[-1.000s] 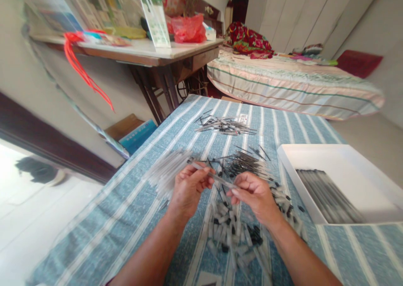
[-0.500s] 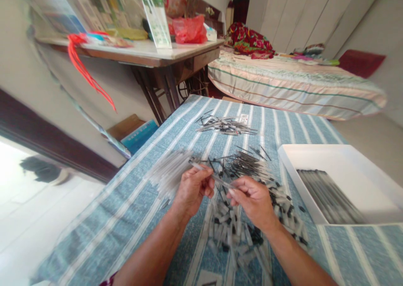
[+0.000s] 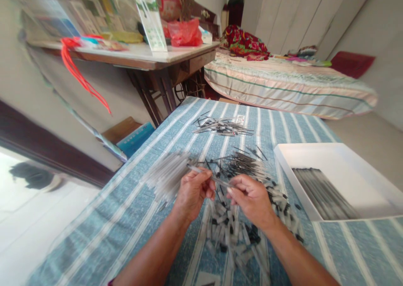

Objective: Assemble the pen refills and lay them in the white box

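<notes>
Between my two hands I hold a pen (image 3: pixel 221 182), its translucent barrel slanting down to the right. My left hand (image 3: pixel 194 190) pinches the barrel near its dark upper end. At the lower right end, my right hand (image 3: pixel 249 197) closes its fingertips around the pen. Left of my hands lies a heap of clear pen barrels (image 3: pixel 166 174). Behind the right hand is a bundle of dark ink refills (image 3: pixel 242 164). Beneath and beside the hands are scattered translucent pen caps (image 3: pixel 228 231) with dark pieces among them.
On the right, a white box (image 3: pixel 362 172) holds a row of pens (image 3: pixel 321 191). Farther back on the striped cloth (image 3: pixel 289 130) lies a mixed pile of pen parts (image 3: pixel 222 125). A wooden desk (image 3: pixel 176 59) and a bed (image 3: pixel 283 80) stand beyond.
The whole view has shifted slightly, so the surroundings sit a little farther left. Both hands keep their hold on the pen in nearly the same pose.
</notes>
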A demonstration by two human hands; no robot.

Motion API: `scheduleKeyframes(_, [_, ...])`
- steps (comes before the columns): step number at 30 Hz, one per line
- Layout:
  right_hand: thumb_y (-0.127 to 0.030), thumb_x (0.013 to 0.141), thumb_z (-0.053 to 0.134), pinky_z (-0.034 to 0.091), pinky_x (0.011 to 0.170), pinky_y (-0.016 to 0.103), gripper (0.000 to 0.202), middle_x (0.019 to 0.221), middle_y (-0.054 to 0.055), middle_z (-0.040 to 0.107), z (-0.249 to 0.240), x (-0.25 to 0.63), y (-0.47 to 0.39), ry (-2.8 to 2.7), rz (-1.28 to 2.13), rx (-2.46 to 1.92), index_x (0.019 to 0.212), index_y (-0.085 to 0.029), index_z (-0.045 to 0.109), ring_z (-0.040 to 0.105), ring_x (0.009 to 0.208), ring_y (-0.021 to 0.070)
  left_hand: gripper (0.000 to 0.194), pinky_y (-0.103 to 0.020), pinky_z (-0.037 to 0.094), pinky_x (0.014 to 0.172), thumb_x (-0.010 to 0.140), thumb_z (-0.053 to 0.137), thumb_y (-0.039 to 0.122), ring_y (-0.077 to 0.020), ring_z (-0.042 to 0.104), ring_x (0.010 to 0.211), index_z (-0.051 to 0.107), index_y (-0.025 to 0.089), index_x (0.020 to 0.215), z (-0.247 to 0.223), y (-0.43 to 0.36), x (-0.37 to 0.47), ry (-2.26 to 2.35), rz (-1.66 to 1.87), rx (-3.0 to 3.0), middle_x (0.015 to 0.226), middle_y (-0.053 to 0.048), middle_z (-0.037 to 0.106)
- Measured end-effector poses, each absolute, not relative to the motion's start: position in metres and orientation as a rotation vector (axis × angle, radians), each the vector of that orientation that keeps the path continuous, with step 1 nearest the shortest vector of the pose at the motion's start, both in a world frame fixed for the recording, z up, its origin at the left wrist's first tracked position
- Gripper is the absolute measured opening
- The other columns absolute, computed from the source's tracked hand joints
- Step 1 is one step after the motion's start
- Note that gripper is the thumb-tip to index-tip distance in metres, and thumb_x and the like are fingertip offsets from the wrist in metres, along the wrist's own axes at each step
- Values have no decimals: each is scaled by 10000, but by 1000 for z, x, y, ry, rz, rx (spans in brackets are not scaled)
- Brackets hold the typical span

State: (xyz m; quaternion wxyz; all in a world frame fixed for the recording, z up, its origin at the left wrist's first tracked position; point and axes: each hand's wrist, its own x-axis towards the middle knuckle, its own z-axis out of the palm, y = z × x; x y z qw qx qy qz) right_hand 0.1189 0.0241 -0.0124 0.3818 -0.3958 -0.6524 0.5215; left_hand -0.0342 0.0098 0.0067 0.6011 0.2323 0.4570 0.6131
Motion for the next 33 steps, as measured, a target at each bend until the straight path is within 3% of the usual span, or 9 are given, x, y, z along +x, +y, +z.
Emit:
scheduleKeyframes(6, [-257,781,525,304,493,190,110,511,-52,464,8,131,33,-2134,902,-1108,705,-195,573,430,507,91,132,-224,404,377,697,643,244,-84,447,324,559,147,726,6,7,-28,1023,1313,620,469,10,602])
scheduleKeyframes(15, [-265,795,502,343,570,203,187,609,-23,554,40,183,57,-2159,525,-1329,657,-177,592,507,593,108,196,-209,403,440,707,655,293,-88,497,424,619,144,829,4,11,-29,1075,1220,743,581,0,622])
scheduleKeyframes(23, [-369,777,484,388,623,262,255,815,54,669,22,313,77,-1814,-90,-2109,743,-216,686,599,741,194,194,-205,387,447,686,662,312,-96,500,434,642,155,798,1,9,-31,1219,1090,878,582,-7,626])
scheduleKeyframes(33, [-386,837,408,415,621,273,326,889,73,655,-22,347,43,-1822,-73,-2392,845,-224,691,619,760,199,141,-216,383,433,628,682,281,-101,489,384,651,167,705,14,6,-18,1314,1084,926,508,10,603])
